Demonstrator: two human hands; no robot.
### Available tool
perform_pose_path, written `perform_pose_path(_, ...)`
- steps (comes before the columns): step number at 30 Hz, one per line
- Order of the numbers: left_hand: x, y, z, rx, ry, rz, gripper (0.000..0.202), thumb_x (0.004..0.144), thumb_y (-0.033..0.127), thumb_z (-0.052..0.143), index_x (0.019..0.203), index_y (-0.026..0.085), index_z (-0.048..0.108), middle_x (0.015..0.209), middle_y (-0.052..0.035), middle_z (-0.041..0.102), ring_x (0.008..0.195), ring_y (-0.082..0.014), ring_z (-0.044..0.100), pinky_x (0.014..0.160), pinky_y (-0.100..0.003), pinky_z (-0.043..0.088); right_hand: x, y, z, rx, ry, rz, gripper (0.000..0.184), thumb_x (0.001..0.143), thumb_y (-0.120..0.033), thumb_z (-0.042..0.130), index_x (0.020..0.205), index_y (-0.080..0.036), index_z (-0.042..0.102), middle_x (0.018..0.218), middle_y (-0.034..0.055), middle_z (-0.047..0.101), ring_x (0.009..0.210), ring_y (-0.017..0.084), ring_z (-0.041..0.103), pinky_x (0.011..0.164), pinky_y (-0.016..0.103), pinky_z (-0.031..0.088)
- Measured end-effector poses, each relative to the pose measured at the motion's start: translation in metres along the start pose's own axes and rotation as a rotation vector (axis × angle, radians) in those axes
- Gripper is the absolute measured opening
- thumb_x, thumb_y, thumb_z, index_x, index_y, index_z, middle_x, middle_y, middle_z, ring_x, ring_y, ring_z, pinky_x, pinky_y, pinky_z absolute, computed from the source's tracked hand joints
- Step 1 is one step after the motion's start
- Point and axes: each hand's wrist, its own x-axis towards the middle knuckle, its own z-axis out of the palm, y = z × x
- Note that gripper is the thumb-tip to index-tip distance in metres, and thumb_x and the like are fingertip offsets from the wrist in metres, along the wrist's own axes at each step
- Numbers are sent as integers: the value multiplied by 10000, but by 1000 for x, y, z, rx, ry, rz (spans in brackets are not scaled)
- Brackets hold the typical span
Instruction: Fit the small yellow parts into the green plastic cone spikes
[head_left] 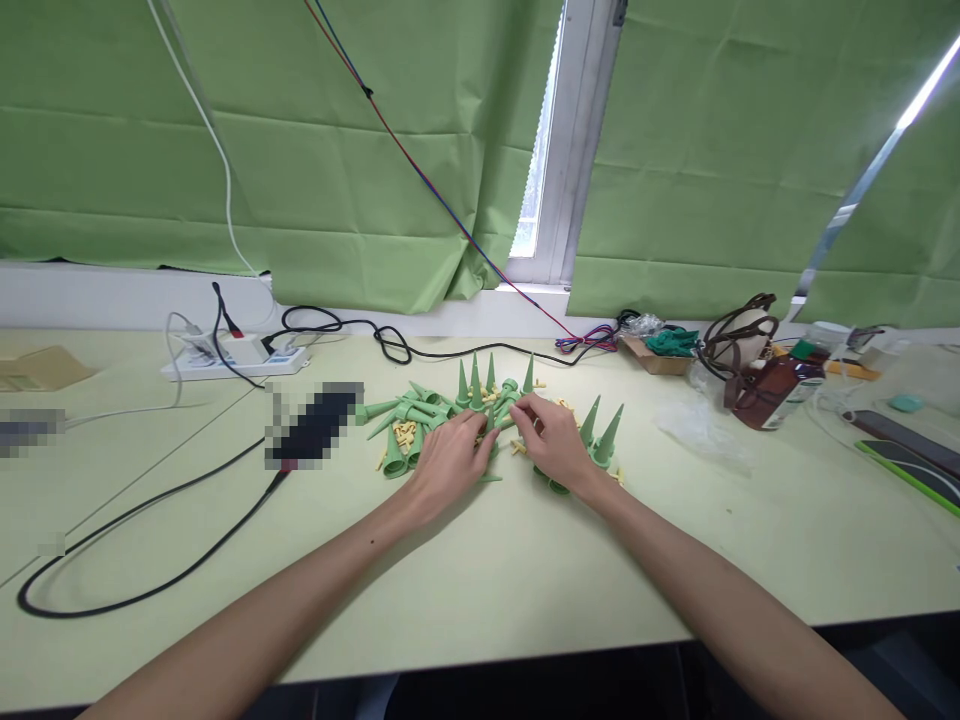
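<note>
My left hand [450,455] is closed on a green plastic cone [491,418], whose pointed tip shows between thumb and fingers. Close to its right, my right hand [556,442] is pinched, fingertips pointing at the cone; what they hold is too small to make out. Left of my left hand lies a heap of green cones [394,455], tipped over each other. Small yellow plastic pieces [405,434] are scattered among them. Several green cones [475,382] stand point up behind my hands, and further upright cones [606,440] stand right of my right hand.
A phone-like dark device [319,425] with a black cable [150,595] lies left. Behind it is a white power strip [234,362]. At right are a brown bottle [780,390], a clear plastic bag [705,430] and a small cardboard box [660,357]. Green curtains [375,180] hang behind the table.
</note>
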Motion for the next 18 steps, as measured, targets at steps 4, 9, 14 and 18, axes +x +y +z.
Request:
perform_pose_path(4,1,1,-2,-62,-9,-1,249,955,285,442,726,197,476,756,-38,599,639,-187,527,561,-287,299,0,1,0,4,-16,-5,237,989,-305,449,792,-202,531,662,-10,543,571,132,480,599,258,384)
perform_pose_path(9,5,4,-4,-238,38,-70,284,965,329,431,711,202,402,639,9,519,545,-144,446,551,-274,299,1,1,-1,17,-16,-10,226,986,-295,458,794,-201,533,658,-14,540,570,127,476,595,253,376)
perform_pose_path(14,5,7,-5,-485,75,-170,319,965,426,434,735,212,382,551,50,437,493,-124,427,523,-254,292,0,1,-1,22,-22,-20,220,990,-286,451,808,-200,537,676,-8,554,579,127,482,599,253,380)
perform_pose_path(18,3,10,-6,-582,89,-219,327,957,461,447,752,214,384,536,54,449,485,-125,462,506,-246,292,0,-1,0,28,-20,-48,205,987,-270,461,814,-197,544,675,-10,558,582,123,489,605,246,385)
